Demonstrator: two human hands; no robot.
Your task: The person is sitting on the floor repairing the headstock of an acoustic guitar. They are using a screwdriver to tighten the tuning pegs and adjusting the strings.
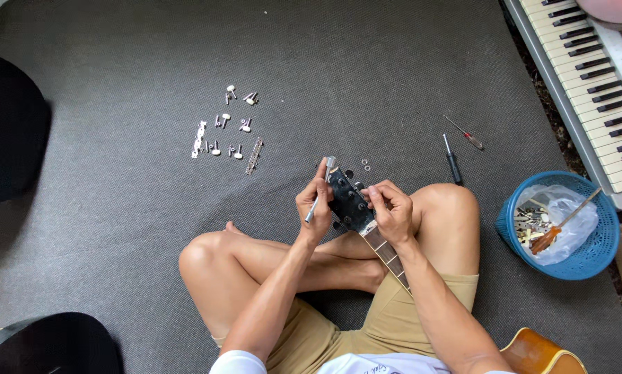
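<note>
Your left hand [316, 205] grips a metal tool [320, 188] beside the guitar headstock [348, 201], which your right hand [392, 212] pinches.

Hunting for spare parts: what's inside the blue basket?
The blue basket holds a clear plastic bag of small metal bits and an orange-handled tool. Whatever lies beneath the bag is covered.

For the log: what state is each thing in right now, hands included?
Left hand: gripping a metal tool against the headstock.
Right hand: holding the headstock, fingers on its face.
Headstock: black, resting over the lap, tuner holes showing.
Tuner parts: loose, spread on the mat.
Two screwdrivers: lying untouched on the mat.
Basket: upright, bag and tools inside.
</note>
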